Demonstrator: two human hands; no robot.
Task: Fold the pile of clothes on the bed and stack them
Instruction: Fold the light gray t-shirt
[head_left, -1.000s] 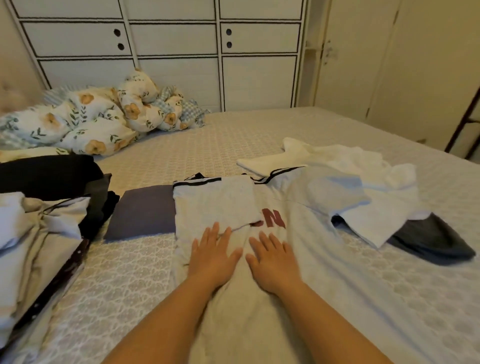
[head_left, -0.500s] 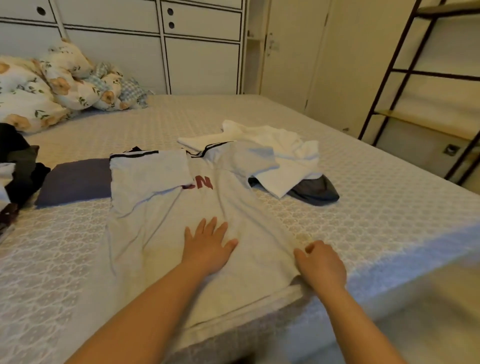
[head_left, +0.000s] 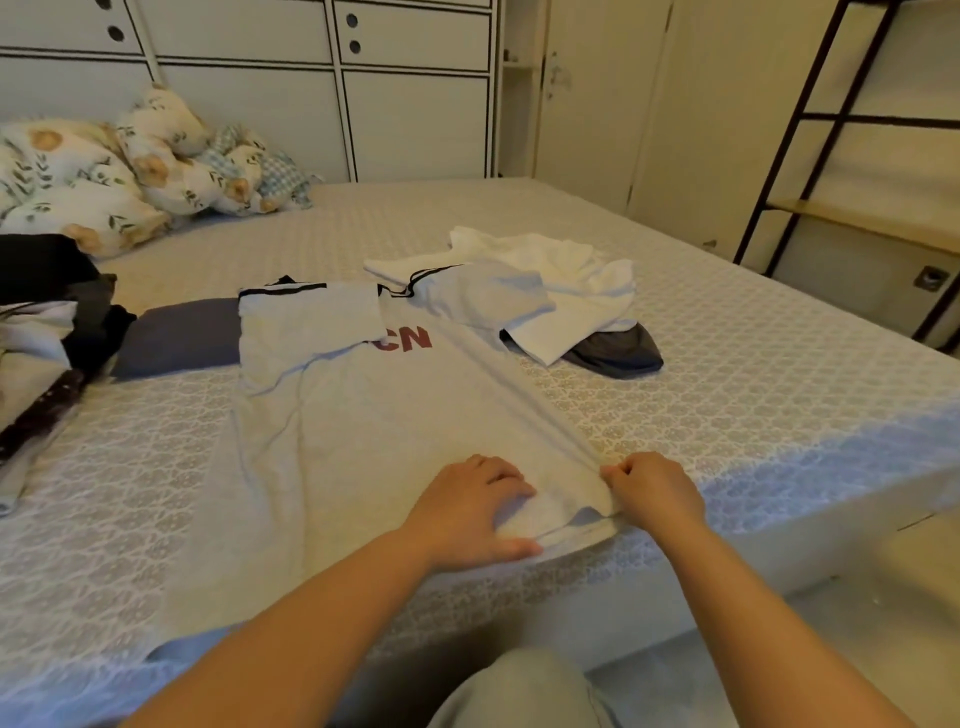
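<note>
Both hands, left hand and right hand, grip the hem of the pale grey, red-lettered T-shirt.

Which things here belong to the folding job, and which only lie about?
Job:
grey T-shirt, held at its hem by both hands
left hand
right hand
white garment
dark garment

Lying about:
floral bedding
metal shelf

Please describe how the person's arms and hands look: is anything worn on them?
Both forearms are bare, with no sleeves in view. The left hand and the right hand wear no gloves, and no watch, bracelet or ring can be seen. Nails look short and unpainted, though the picture is too soft to be sure.
</note>
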